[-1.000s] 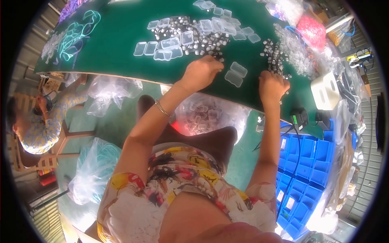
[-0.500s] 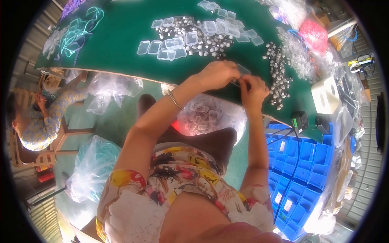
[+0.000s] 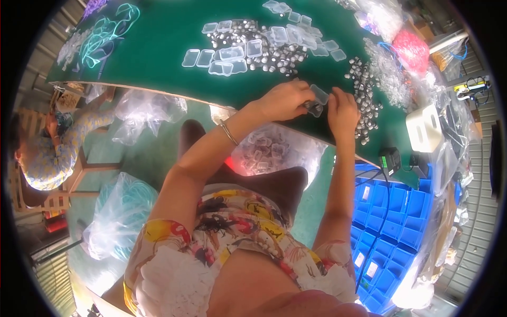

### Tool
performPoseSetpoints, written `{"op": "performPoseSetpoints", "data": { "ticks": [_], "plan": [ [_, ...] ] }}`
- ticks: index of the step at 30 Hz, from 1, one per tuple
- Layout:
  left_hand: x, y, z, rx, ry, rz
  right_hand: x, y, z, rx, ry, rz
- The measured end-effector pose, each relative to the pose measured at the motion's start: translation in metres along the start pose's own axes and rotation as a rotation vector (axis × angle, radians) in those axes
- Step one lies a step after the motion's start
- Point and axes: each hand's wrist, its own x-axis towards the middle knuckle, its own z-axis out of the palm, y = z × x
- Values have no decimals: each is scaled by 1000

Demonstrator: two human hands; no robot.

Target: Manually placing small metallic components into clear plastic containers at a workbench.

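My left hand [image 3: 288, 100] is closed on a small clear plastic box [image 3: 319, 94], held above the near edge of the green table. The box's lid looks raised, and a few dark pieces show by my fingertips at its lower part. Just right of the box is my right hand [image 3: 344, 111], its fingers extended and apart, with nothing visible in them. It lies beside a scatter of small grey-and-white pieces [image 3: 364, 100]. Farther off, several clear boxes [image 3: 231, 54] rest around and on a larger heap of similar pieces [image 3: 274, 59].
Teal cords [image 3: 100, 42] lie at the table's far left. Clear bags [image 3: 393, 68], a pink bundle [image 3: 411, 50] and a white holder [image 3: 423, 124] line the right side. Blue bins [image 3: 385, 227] stand below right. Another person [image 3: 50, 158] sits at left.
My right hand has come off the box and moved right, toward the scattered pieces. The box, still in my left hand, now shows opened out.
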Motion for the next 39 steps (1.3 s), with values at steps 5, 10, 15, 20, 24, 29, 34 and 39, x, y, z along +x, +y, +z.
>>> {"op": "performPoseSetpoints", "data": {
  "ticks": [5,10,15,20,24,29,34,39],
  "plan": [
    [-1,9,2,-24,51,-124,6,8,3,329,-157,-60],
    [-2,8,6,60,104,-39,-4,2,-12,618,-185,-275],
    [-4,-1,19,193,56,14,-13,-4,-13,482,-196,-269],
    [-21,12,5,57,78,-90,-18,-17,-12,667,-340,-186],
    [-55,29,-6,1,191,-228,12,-25,-5,872,-621,-278],
    [-102,59,27,79,114,-171,60,-99,53,290,-20,-660],
    [-110,61,49,82,-78,-266,80,-111,100,37,12,-711],
    [-87,41,-15,156,228,-250,59,-92,56,191,105,-702]
  ]
}}
